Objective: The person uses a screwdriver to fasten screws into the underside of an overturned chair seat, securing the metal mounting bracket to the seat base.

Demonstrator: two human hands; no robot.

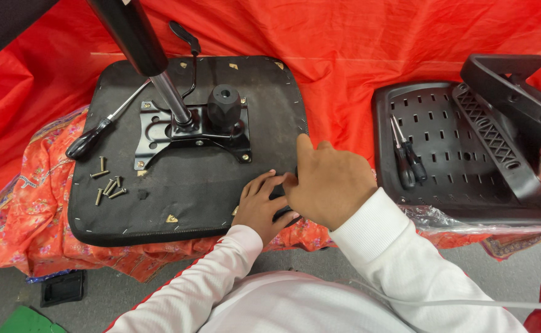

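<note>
Pressing both hands together at the near right edge of the upturned seat, you work over a small dark part.
Your left hand lies flat on the seat with its fingers spread and loose, touching the dark part. Your right hand covers it from above, fingers curled around it, though how firmly they grip I cannot tell. On the seat sit the metal plate with its post, a screwdriver at the left, and loose screws just below it. Well apart to the right, the backrest holds more tools.
</note>
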